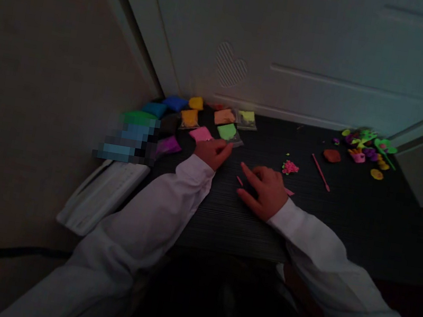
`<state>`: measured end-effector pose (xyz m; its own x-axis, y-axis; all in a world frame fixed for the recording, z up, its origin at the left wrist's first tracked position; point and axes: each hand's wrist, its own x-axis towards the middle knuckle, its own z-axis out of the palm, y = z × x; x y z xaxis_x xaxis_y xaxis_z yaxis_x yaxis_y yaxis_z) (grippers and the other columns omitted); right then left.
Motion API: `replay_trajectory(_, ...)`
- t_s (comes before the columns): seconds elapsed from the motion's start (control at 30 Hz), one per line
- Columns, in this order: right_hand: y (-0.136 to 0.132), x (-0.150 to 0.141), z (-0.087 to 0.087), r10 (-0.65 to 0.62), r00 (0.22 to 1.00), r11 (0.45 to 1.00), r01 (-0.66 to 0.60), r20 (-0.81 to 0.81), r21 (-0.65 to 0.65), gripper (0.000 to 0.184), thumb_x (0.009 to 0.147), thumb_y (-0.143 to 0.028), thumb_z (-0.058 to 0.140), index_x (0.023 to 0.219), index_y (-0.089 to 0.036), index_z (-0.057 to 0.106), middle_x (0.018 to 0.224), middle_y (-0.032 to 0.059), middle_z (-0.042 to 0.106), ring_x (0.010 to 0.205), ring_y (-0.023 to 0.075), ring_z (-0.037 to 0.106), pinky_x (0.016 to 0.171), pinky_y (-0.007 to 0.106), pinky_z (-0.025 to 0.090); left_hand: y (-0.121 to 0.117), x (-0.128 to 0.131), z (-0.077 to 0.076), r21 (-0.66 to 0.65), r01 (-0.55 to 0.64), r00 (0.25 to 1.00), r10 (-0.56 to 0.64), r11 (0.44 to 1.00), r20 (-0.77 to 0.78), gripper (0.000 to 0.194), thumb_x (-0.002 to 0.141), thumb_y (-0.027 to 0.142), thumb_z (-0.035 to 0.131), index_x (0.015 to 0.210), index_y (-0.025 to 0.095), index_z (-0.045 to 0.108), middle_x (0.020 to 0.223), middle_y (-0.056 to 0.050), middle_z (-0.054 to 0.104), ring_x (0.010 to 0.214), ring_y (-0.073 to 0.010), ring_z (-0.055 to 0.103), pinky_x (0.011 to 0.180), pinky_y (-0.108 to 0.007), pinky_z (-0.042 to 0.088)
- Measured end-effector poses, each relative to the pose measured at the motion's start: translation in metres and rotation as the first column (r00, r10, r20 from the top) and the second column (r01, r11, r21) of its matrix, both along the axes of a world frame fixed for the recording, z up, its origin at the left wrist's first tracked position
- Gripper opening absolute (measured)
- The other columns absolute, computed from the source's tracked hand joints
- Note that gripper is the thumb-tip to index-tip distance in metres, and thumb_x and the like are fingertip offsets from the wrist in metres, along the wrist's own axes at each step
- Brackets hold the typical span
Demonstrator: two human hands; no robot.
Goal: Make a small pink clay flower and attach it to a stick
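Observation:
My left hand [212, 153] is closed, its thumb drawn against the curled fingers; whatever may be between them is hidden. It covers the near edge of a pink clay packet [200, 135], and a light green clay packet [227, 131] lies just beyond. My right hand [264, 191] hovers at or just over the dark table, thumb and index finger spread apart. Below it lies a thin pink stick [239, 181], its middle covered by the hand; a wider pink end [289, 192] shows on the other side. Beyond that hand sits a small pink clay cluster with green bits [290, 168].
More coloured clay packets [175, 103] line the table's back left. A white box-like device [103, 197] stands at the left edge. Toward the right lie a pink modelling tool [320, 172], a reddish-brown lump [331, 155] and colourful clay figures [368, 146]. A white panel [312, 51] rises behind.

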<state>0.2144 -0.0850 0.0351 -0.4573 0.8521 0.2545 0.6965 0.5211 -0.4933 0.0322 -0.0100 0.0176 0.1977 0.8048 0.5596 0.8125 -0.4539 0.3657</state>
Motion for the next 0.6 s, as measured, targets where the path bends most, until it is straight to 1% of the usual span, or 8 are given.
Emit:
replay_trajectory(0.07, -0.006, -0.003, 0.0, -0.03, 0.96, 0.994, 0.0, 0.279, 0.108, 0.058, 0.072, -0.052, 0.039, 0.122, -0.025, 0.03, 0.102, 0.0103, 0.043, 0.089, 0.0249, 0.037, 0.077, 0.043, 0.021, 0.001, 0.0, 0.0, -0.008, -0.003, 1.0, 0.003, 1.0, 0.024, 0.039, 0.075, 0.035, 0.04, 0.041, 0.015, 0.04, 0.038, 0.005, 0.035, 0.037, -0.0062, 0.034, 0.042, -0.021, 0.024)
replay_trajectory(0.1, -0.008, -0.004, -0.001, -0.047, 0.936, 0.992, 0.002, 0.349, 0.128, 0.059, 0.072, -0.055, 0.037, 0.122, -0.025, 0.03, 0.104, 0.0105, 0.042, 0.09, 0.0252, 0.037, 0.077, 0.043, 0.02, 0.0, 0.0, 0.001, -0.011, -0.004, 0.999, 0.004, 1.0, 0.034, 0.039, 0.075, 0.036, 0.04, 0.041, 0.015, 0.04, 0.038, 0.005, 0.035, 0.038, -0.0063, 0.034, 0.042, -0.021, 0.024)
replay_trajectory(0.17, -0.011, -0.006, -0.003, -0.068, 0.903, 0.99, 0.008, 0.423, 0.142, 0.06, 0.071, -0.058, 0.034, 0.122, -0.026, 0.03, 0.109, 0.0105, 0.04, 0.093, 0.0257, 0.036, 0.08, 0.044, 0.018, -0.001, 0.0, 0.001, -0.017, -0.003, 0.999, 0.004, 1.0, 0.051, 0.039, 0.075, 0.036, 0.04, 0.042, 0.016, 0.04, 0.038, 0.005, 0.034, 0.038, -0.0063, 0.034, 0.042, -0.021, 0.024)
replay_trajectory(0.27, -0.015, -0.009, -0.005, -0.077, 0.883, 0.988, 0.006, 0.464, 0.154, 0.057, 0.073, -0.057, 0.03, 0.12, -0.025, 0.033, 0.12, 0.0109, 0.033, 0.103, 0.0269, 0.031, 0.083, 0.045, 0.015, -0.003, 0.0, 0.002, -0.024, 0.002, 0.998, 0.0, 1.0, 0.067, 0.039, 0.075, 0.036, 0.039, 0.042, 0.016, 0.039, 0.039, 0.005, 0.034, 0.039, -0.0062, 0.035, 0.042, -0.021, 0.025)
replay_trajectory(0.4, -0.016, -0.012, -0.006, -0.021, 0.876, 0.983, -0.069, 0.483, 0.167, 0.057, 0.073, -0.058, 0.031, 0.119, -0.025, 0.035, 0.13, 0.0094, 0.021, 0.114, 0.0271, 0.02, 0.088, 0.046, 0.009, -0.003, 0.001, 0.003, -0.039, 0.009, 0.997, -0.006, 0.999, 0.077, 0.039, 0.076, 0.037, 0.038, 0.042, 0.016, 0.04, 0.04, 0.005, 0.035, 0.04, -0.0066, 0.036, 0.043, -0.021, 0.026)
replay_trajectory(0.47, -0.013, -0.011, -0.007, -0.049, 0.873, 0.982, -0.048, 0.486, 0.184, 0.055, 0.073, -0.057, 0.031, 0.118, -0.026, 0.035, 0.132, 0.0087, 0.017, 0.115, 0.0274, 0.018, 0.089, 0.048, 0.007, -0.003, 0.001, 0.003, -0.045, 0.009, 0.997, -0.006, 0.999, 0.079, 0.04, 0.076, 0.037, 0.038, 0.042, 0.016, 0.041, 0.039, 0.005, 0.035, 0.04, -0.0069, 0.036, 0.042, -0.021, 0.026)
replay_trajectory(0.53, -0.011, -0.009, -0.007, -0.11, 0.868, 0.979, 0.01, 0.485, 0.205, 0.053, 0.074, -0.056, 0.032, 0.118, -0.027, 0.036, 0.133, 0.0086, 0.015, 0.116, 0.0284, 0.018, 0.089, 0.049, 0.006, -0.003, 0.001, 0.003, -0.047, 0.007, 0.997, -0.004, 0.999, 0.081, 0.04, 0.075, 0.037, 0.038, 0.042, 0.016, 0.041, 0.039, 0.004, 0.036, 0.04, -0.0071, 0.035, 0.042, -0.021, 0.026)
replay_trajectory(0.6, -0.01, -0.008, -0.007, -0.123, 0.866, 0.978, 0.022, 0.485, 0.208, 0.054, 0.073, -0.057, 0.031, 0.118, -0.027, 0.036, 0.133, 0.0084, 0.013, 0.116, 0.0291, 0.017, 0.089, 0.05, 0.006, -0.003, 0.001, 0.004, -0.048, 0.008, 0.997, -0.004, 0.999, 0.082, 0.04, 0.075, 0.037, 0.038, 0.042, 0.016, 0.042, 0.04, 0.004, 0.037, 0.04, -0.0072, 0.035, 0.043, -0.022, 0.026)
